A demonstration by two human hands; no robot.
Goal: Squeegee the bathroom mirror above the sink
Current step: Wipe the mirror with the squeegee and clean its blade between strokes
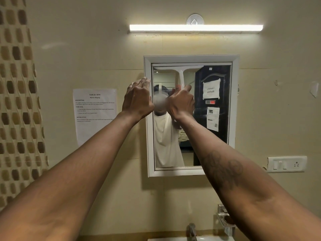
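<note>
Squeegee [179, 70] blade lies along the mirror [215, 136] top; right hand [181, 103] grips its handle, left hand [137, 98] rests flat-fingered on the frame [148, 66].

**Words on the wall and in the mirror**

A white paper sheet [94, 117] is stuck on the wall to the left of the mirror [215, 136]. At its top it says "TASK ID:" with a number that looks like 1078, and under that "Mirror Wiping". Bold words down the page say "DESCRIPTION", "TASK GOAL" and "INITIAL STATE". The small lines are too tiny to read.

In the mirror, a white sign [211, 90] on a dark door [223, 79] says "Laundry Machine", with the letters flipped backwards. A little red label [210, 102] under it and a paper with pictures [213, 119] lower down cannot be read.
</note>
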